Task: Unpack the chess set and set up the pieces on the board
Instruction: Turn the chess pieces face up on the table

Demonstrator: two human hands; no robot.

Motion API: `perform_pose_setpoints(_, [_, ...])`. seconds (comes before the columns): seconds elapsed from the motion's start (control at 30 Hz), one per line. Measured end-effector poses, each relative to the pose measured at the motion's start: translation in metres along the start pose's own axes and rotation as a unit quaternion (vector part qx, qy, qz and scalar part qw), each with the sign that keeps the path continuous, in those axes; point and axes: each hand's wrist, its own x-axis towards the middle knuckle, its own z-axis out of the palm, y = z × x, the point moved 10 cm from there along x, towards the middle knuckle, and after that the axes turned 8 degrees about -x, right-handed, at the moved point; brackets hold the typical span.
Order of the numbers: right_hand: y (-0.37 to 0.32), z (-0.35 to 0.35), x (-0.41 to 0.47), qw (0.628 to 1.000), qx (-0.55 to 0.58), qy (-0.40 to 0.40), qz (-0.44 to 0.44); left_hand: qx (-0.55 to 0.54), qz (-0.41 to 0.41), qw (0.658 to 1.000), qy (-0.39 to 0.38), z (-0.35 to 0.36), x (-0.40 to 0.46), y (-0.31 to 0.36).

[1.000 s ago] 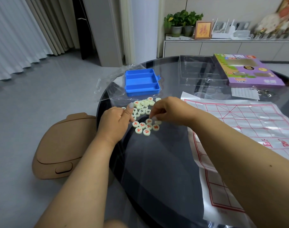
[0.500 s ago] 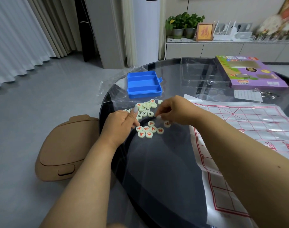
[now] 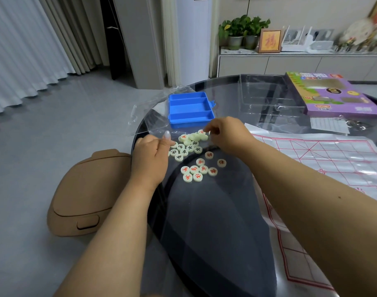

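Two hazards sat close to you. The glass surface (image 3: 215, 221) was slick and curved off to your left, so a nudged disc could have slid over the edge onto the floor; your left hand (image 3: 151, 155), fingers curled at the black-lettered pieces (image 3: 184, 150), was nearest that rim. I could not tell whether it held one. The red-lettered pieces (image 3: 197, 170) lay sorted just nearer you. Your right hand (image 3: 225, 135) pinched at a piece in the unsorted cluster (image 3: 195, 137); a slip could have scattered it. The board sheet (image 3: 333, 159) lay creased, so pieces might not sit flat. Beyond, the blue tray (image 3: 189, 109) was empty; the purple box (image 3: 333, 95) carried writing too blurred to read.
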Motion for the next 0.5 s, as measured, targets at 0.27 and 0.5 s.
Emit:
perform_pose_setpoints(0.27, [0.009, 0.025, 0.015, 0.997, -0.024, -0.051, 0.055, -0.055, -0.099, 0.993, 0.043, -0.011, -0.001, -0.022])
perform_pose_setpoints(0.5, [0.012, 0.019, 0.008, 0.997, -0.008, -0.046, 0.064, -0.061, -0.109, 0.992, 0.031, -0.009, -0.002, -0.02])
